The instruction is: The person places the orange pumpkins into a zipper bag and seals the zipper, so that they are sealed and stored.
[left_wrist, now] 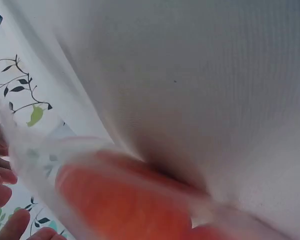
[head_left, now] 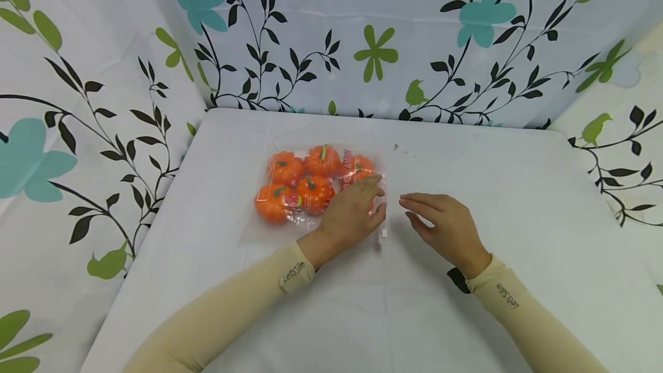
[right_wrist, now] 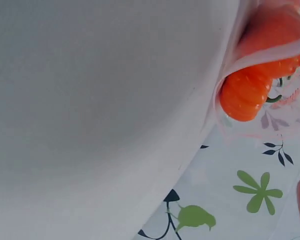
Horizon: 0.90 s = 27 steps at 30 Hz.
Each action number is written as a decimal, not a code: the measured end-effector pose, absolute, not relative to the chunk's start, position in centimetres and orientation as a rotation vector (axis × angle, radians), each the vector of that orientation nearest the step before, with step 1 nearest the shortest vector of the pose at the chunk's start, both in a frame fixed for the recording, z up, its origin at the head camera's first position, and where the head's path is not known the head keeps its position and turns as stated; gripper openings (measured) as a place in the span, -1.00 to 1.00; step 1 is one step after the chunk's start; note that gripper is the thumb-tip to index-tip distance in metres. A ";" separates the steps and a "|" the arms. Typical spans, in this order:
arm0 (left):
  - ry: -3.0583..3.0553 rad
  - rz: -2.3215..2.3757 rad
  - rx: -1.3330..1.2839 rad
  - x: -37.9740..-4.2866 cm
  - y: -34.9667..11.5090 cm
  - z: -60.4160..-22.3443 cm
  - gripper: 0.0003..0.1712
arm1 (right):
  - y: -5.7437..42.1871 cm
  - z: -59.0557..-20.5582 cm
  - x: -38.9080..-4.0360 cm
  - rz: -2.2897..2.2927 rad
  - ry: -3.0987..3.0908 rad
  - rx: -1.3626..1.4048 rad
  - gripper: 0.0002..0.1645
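A clear plastic zip bag (head_left: 248, 229) lies on the table, with small orange pumpkins (head_left: 315, 193) with green stems inside. Its open-looking edge is on the right, where a white slider (head_left: 384, 233) shows at the lower corner. My left hand (head_left: 352, 209) rests over the bag's right part with fingers extended, hiding some of the pumpkins. Just right of the bag, my right hand (head_left: 445, 226) is held apart from it, thumb and fingers spread and nothing between them. In the right wrist view, pumpkins (right_wrist: 245, 95) sit behind the bag's pinkish edge.
A white cloth covers the table (head_left: 492, 177). Curtains (head_left: 321, 10) with leaves, birds and flowers hang behind it and at both sides. Small dark marks (head_left: 396, 147) dot the cloth beyond the bag. A dark band (head_left: 458, 280) is on my right wrist.
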<state>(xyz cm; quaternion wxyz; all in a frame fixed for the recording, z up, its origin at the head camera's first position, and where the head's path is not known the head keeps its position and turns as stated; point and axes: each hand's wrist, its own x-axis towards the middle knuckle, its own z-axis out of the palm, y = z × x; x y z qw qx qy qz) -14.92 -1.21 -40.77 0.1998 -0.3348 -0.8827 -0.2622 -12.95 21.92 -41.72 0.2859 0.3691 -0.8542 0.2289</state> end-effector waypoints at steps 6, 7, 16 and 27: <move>-2.580 -0.702 -0.953 -14.0 -1.6 -40.1 -0.66 | 21.9 -41.6 -12.8 0.526 -2.177 1.146 -0.55; -2.579 -0.676 -0.972 -13.8 -1.7 -40.0 -0.68 | 21.8 -41.7 -12.8 0.516 -2.165 1.166 -0.61; -2.375 -0.203 -1.271 -10.3 -1.3 -39.7 -0.93 | 21.8 -42.1 -12.6 0.425 -2.066 1.334 -0.65; -2.332 0.092 -1.288 -8.8 -0.6 -40.3 -0.87 | 20.9 -42.9 -12.3 0.419 -2.031 1.468 -0.62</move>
